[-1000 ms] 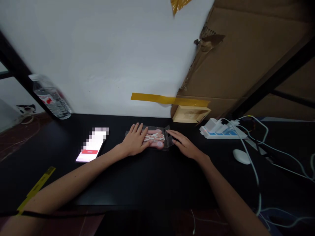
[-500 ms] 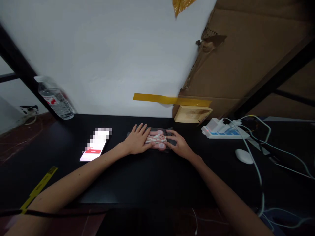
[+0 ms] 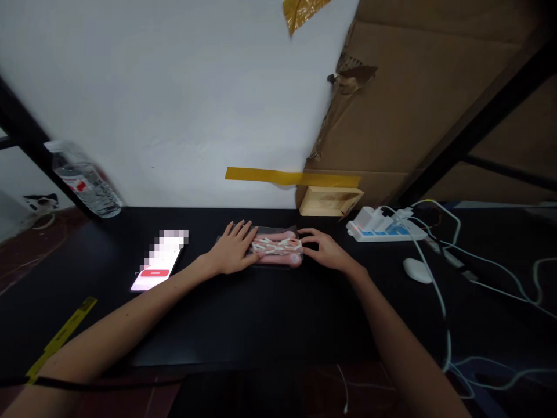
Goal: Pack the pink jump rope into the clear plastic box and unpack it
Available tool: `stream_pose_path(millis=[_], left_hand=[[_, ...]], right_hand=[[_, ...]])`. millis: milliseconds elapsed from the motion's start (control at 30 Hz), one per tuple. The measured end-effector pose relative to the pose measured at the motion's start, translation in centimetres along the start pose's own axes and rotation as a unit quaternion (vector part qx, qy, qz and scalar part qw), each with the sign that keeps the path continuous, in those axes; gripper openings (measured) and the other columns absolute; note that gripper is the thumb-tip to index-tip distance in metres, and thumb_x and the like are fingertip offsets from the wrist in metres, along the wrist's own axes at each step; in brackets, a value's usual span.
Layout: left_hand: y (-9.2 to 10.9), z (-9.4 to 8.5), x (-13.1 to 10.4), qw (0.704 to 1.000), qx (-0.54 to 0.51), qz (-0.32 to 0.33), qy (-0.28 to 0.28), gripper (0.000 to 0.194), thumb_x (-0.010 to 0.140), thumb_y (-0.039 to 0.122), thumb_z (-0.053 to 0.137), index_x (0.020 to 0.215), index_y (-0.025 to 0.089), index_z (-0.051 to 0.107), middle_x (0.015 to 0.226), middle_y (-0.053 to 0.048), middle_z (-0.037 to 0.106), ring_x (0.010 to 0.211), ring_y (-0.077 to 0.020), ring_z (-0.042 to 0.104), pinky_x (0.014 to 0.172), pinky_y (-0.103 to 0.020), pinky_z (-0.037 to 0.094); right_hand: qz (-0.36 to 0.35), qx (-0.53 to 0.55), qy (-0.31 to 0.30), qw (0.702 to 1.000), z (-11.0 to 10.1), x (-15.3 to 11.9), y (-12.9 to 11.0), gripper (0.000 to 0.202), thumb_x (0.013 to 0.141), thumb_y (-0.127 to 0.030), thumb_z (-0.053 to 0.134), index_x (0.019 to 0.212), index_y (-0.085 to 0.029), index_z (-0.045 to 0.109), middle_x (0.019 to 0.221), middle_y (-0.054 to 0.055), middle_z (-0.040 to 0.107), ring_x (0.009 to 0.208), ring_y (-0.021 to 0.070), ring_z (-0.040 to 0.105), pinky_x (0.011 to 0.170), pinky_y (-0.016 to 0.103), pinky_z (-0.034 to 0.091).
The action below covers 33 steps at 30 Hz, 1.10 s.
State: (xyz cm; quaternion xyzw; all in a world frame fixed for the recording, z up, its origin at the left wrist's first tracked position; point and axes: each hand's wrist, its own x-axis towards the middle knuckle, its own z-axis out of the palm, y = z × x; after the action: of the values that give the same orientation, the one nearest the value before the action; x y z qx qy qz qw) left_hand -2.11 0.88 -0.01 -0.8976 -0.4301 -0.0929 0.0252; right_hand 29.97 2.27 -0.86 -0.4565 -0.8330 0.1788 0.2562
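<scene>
A clear plastic bag (image 3: 285,231) lies flat on the black table between my hands. Through it shows what looks like a beaded jump rope (image 3: 276,246), with pink handles and short white and pink segments. My left hand (image 3: 232,249) rests palm down over the bag's left part, fingers spread and pointing away from me. At the bag's right end is my right hand (image 3: 324,249), its fingers apart and bent, the tips at or just beside the edge. Neither hand is closed around the bag.
A lit phone (image 3: 160,261) lies left of my left forearm. Behind it stands a water bottle (image 3: 87,183). A shallow wooden box (image 3: 331,201) leans at the back wall. To the right are a power strip (image 3: 387,229) with plugs and cables, and a white mouse (image 3: 418,270).
My right hand has drawn back to the right off the bag, uncovering more of the rope. My left hand stays on the bag. The view has shifted slightly.
</scene>
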Motion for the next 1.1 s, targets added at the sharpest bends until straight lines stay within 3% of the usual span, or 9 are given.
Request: stream_pose_path(millis=[167, 333, 433, 600, 733, 900, 1100], left_hand=[[-0.3, 0.1, -0.1, 1.000, -0.003, 0.004, 0.011, 0.074, 0.098, 0.066, 0.031, 0.153, 0.017, 0.030, 0.159, -0.017, 0.033, 0.148, -0.0358, 0.026, 0.119, -0.055, 0.015], [-0.2, 0.0, -0.1, 1.000, 0.005, -0.014, 0.007, 0.074, 0.097, 0.066, 0.033, 0.153, 0.018, 0.031, 0.159, -0.016, 0.034, 0.148, -0.0360, 0.026, 0.119, -0.055, 0.017], [-0.1, -0.2, -0.2, 1.000, 0.010, -0.022, 0.001, 0.076, 0.097, 0.065, 0.034, 0.153, 0.013, 0.033, 0.159, -0.019, 0.033, 0.148, -0.0361, 0.026, 0.120, -0.054, 0.016], [-0.2, -0.3, -0.3, 1.000, 0.015, -0.003, -0.003, 0.076, 0.098, 0.065, 0.029, 0.153, 0.013, 0.031, 0.159, -0.020, 0.031, 0.148, -0.0367, 0.025, 0.119, -0.055, 0.016], [-0.6, 0.0, -0.3, 1.000, -0.002, 0.006, -0.003, 0.078, 0.096, 0.067, 0.035, 0.154, 0.015, 0.029, 0.160, -0.018, 0.032, 0.149, -0.0374, 0.024, 0.119, -0.056, 0.014], [-0.8, 0.1, -0.3, 1.000, -0.016, 0.001, -0.001, 0.085, 0.092, 0.073, 0.037, 0.155, 0.017, 0.029, 0.160, -0.017, 0.031, 0.149, -0.0377, 0.023, 0.120, -0.056, 0.013], [-1.6, -0.2, -0.4, 0.999, -0.017, -0.024, -0.024, 0.091, 0.091, 0.079, 0.032, 0.155, 0.015, 0.028, 0.161, -0.018, 0.029, 0.149, -0.0374, 0.022, 0.120, -0.056, 0.014]], right_hand=[[-0.009, 0.027, 0.014, 1.000, -1.2, -0.7, 0.4, 0.029, 0.087, -0.042, 0.065, 0.110, -0.025, 0.072, 0.128, 0.010, 0.066, 0.122, 0.0305, 0.062, 0.107, 0.053, 0.046], [-0.011, 0.048, -0.004, 0.999, 0.0, -0.7, -1.3, 0.060, 0.082, -0.041, 0.071, 0.137, -0.024, 0.055, 0.145, 0.012, 0.055, 0.134, 0.0318, 0.052, 0.114, 0.054, 0.039], [-0.005, 0.033, 0.001, 0.999, 0.8, -0.6, -1.8, 0.074, 0.082, -0.039, 0.072, 0.148, -0.023, 0.044, 0.152, 0.013, 0.048, 0.139, 0.0326, 0.047, 0.116, 0.055, 0.035], [-0.016, 0.015, -0.022, 1.000, 1.2, -0.5, -1.3, 0.069, 0.087, -0.044, 0.067, 0.150, -0.028, 0.044, 0.160, 0.011, 0.037, 0.147, 0.0326, 0.036, 0.118, 0.056, 0.031], [-0.022, 0.023, -0.058, 0.998, 1.2, -0.3, -1.2, 0.062, 0.089, -0.048, 0.064, 0.146, -0.028, 0.050, 0.161, 0.011, 0.035, 0.146, 0.0324, 0.038, 0.118, 0.055, 0.032], [-0.022, 0.011, -0.042, 0.999, 0.7, -0.1, -1.6, 0.044, 0.093, -0.039, 0.059, 0.136, -0.027, 0.062, 0.154, 0.011, 0.047, 0.140, 0.0322, 0.046, 0.116, 0.054, 0.036], [-0.008, -0.001, -0.040, 0.999, -1.2, -0.8, -0.3, 0.038, 0.092, -0.035, 0.059, 0.129, -0.028, 0.067, 0.146, 0.010, 0.055, 0.134, 0.0325, 0.053, 0.112, 0.055, 0.040]])
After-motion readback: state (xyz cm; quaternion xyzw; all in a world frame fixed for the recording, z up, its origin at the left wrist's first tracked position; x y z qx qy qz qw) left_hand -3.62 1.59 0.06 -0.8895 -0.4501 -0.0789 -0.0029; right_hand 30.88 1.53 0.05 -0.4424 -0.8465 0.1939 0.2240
